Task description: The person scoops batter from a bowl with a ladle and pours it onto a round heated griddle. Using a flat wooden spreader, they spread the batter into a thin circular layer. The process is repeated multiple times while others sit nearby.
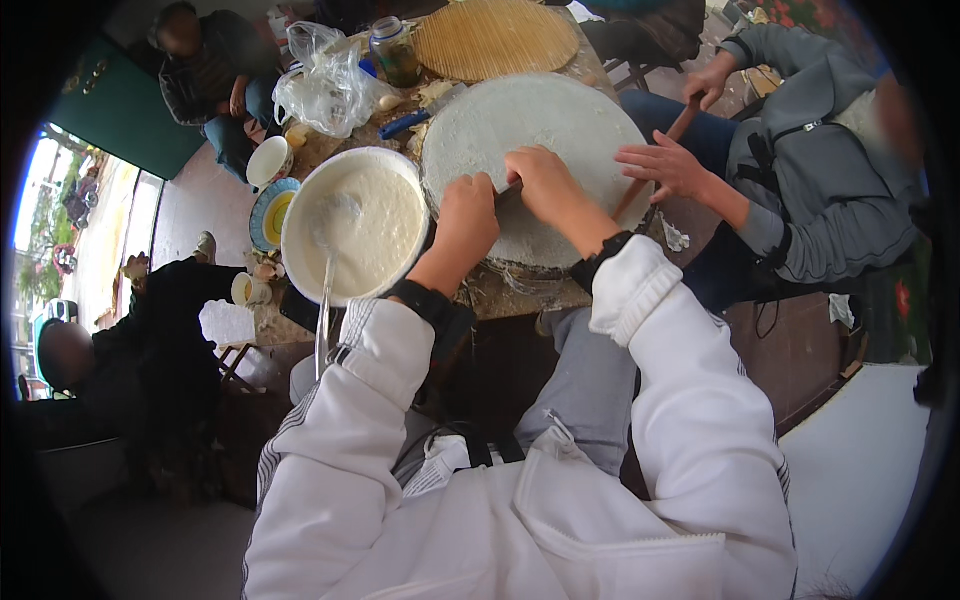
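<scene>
Before me lies a round griddle (592,112) with a thin, pale batter-like layer across its top. My left hand (469,221) and my right hand (553,187) both grip a dark thin-edged scraper (511,190) over the griddle's near half; my fingers hide most of it. Left of the griddle stands a white bowl (291,251) of creamy batter (382,225). A metal ladle (327,289) leans in the bowl, its handle over the near rim. At the right, a co-worker's hand (671,166) hovers by the griddle's edge beside a wooden stick (684,120).
Beyond the griddle lie a round slatted mat (495,37), a glass jar (394,52), plastic bags (326,94) and a blue-handled scraper (405,124). A white bowl (268,161), a blue-rimmed dish (262,217) and a cup (250,289) line the left side. Several people sit around.
</scene>
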`<state>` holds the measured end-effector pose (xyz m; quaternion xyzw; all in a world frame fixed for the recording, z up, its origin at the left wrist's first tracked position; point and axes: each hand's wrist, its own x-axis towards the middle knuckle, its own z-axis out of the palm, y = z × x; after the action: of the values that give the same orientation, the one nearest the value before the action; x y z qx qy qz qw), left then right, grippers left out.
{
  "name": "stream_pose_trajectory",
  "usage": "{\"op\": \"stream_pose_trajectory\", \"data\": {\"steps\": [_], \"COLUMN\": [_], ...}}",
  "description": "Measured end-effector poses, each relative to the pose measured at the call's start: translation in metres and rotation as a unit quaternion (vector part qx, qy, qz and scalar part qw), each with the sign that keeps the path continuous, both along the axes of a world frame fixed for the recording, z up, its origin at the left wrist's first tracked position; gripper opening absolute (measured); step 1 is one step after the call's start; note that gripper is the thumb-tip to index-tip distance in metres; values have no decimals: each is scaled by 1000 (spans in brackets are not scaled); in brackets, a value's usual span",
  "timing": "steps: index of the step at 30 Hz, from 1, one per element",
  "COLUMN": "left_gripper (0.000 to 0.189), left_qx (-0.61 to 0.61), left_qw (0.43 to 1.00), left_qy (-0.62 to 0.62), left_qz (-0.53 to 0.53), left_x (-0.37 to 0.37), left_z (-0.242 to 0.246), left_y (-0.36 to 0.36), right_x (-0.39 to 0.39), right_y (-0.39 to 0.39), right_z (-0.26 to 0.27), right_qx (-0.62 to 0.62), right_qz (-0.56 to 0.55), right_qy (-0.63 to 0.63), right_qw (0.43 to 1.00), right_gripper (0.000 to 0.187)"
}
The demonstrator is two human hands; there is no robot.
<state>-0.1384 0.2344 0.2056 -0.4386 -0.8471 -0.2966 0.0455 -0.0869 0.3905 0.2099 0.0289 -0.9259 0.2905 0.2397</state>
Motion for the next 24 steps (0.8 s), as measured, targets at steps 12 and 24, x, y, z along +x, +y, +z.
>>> {"op": "stream_pose_trajectory", "data": {"steps": [12, 24], "left_gripper": [20, 18], "left_qx": [-32, -26], "left_qw": [998, 992], "left_qy": [9, -54], "left_qz": [-57, -108], "left_x": [81, 118], "left_z": [2, 17], "left_y": [-23, -2], "right_x": [98, 149], "right_y": [-33, -9], "right_z": [5, 35], "right_qx": [-13, -26], "right_qz": [-65, -87], "right_qy": [-26, -120], "right_qw": [997, 989], "right_gripper": [17, 15]}}
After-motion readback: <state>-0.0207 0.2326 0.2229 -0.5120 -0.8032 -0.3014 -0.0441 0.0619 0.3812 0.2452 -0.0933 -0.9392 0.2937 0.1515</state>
